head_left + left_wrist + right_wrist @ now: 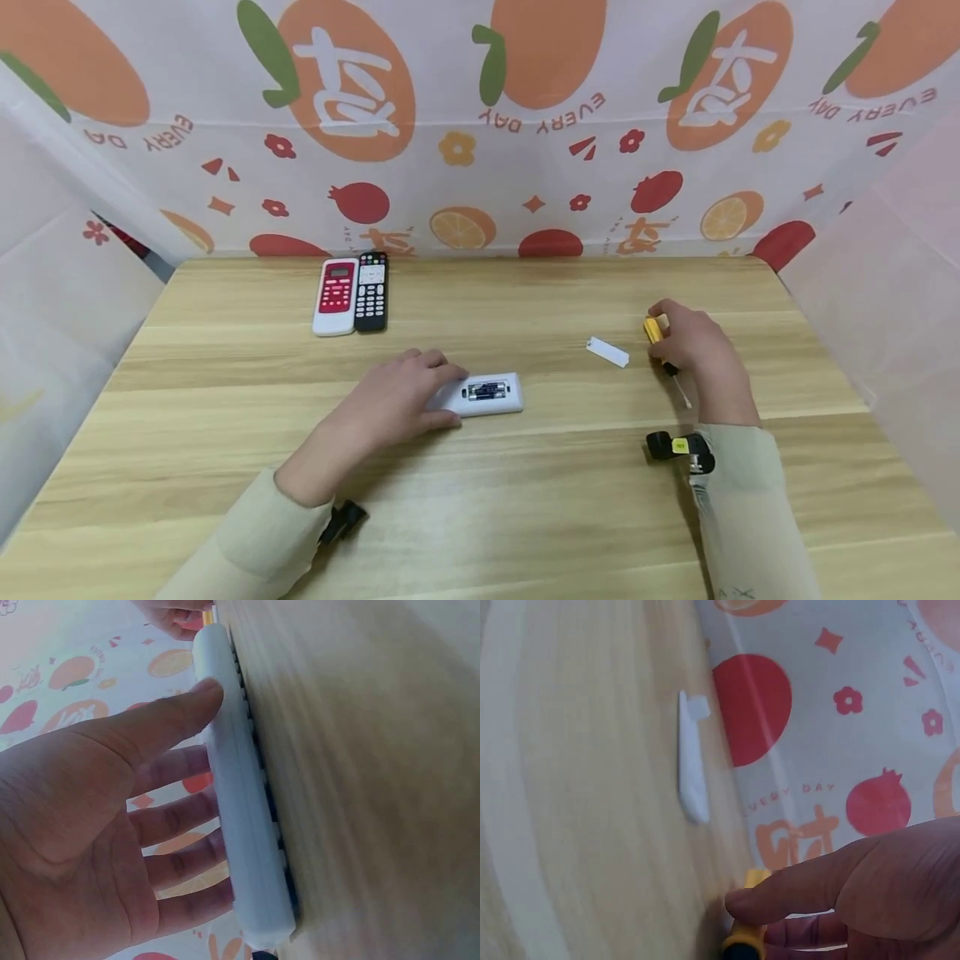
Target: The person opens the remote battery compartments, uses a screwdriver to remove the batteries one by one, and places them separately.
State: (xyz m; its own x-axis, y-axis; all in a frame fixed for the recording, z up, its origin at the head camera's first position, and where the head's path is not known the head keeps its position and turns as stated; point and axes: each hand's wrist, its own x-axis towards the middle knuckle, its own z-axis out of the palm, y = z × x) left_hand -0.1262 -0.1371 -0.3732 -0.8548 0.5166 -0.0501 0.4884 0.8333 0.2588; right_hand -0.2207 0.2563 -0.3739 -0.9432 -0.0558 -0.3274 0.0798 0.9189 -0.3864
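Observation:
A white remote control [495, 407] lies back side up on the table, its battery bay uncovered with batteries [487, 390] inside. My left hand [401, 396] holds its left end, thumb along the near edge and fingers along the far one. The left wrist view shows the side of this remote [244, 795] between thumb and fingers. On the right, my right hand [701, 350] pinches the yellow handle of a screwdriver [652, 329], whose thin shaft points toward the table's near side. Left of that hand lies a white battery cover [607, 352], also seen in the right wrist view.
Farther back on the left, a white remote with a red face [335, 296] and a black remote [371, 292] lie side by side. A fruit-printed cloth [465, 167] hangs behind the wooden table [480, 517]. Small black devices sit at both wrists.

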